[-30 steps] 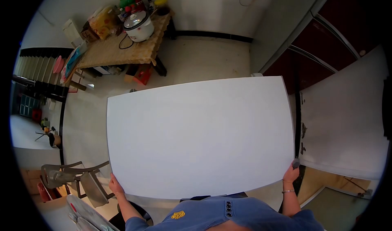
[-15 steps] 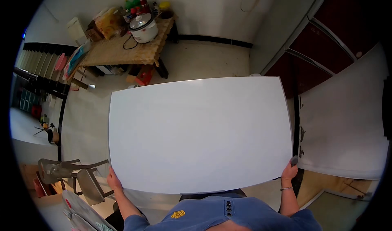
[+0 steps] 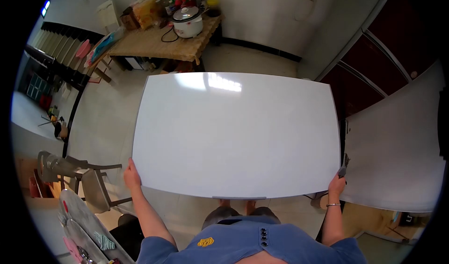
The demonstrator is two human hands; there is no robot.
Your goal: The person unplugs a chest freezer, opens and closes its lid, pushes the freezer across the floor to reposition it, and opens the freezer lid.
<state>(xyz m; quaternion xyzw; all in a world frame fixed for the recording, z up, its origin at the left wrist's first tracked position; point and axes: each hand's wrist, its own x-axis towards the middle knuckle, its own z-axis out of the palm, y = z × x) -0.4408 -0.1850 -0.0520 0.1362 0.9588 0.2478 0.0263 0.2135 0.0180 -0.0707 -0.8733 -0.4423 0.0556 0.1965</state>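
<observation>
White, glossy, rectangular board with a thin grey edge (image 3: 238, 138) fills the centre of the frame, held out in front of the person's blue short-sleeved shirt (image 3: 234, 240). The left hand (image 3: 132, 174) grasps the board's left edge near its lower corner, and the right hand (image 3: 336, 184) grasps the opposite edge near the lower right corner; the undersides of both grips are hidden. A small dark grey piece (image 3: 342, 171) sits at the right hand's fingertips, too small to identify. Bright reflections lie along the board's top edge. At the upper left, a bench with a tan patterned cover (image 3: 154, 44) carries a white, round, glass-lidded cooker (image 3: 188, 28). A grey metal chair (image 3: 96, 189) stands at the lower left, near the left hand. Dark red glossy panels (image 3: 374, 58) occupy the upper right.
</observation>
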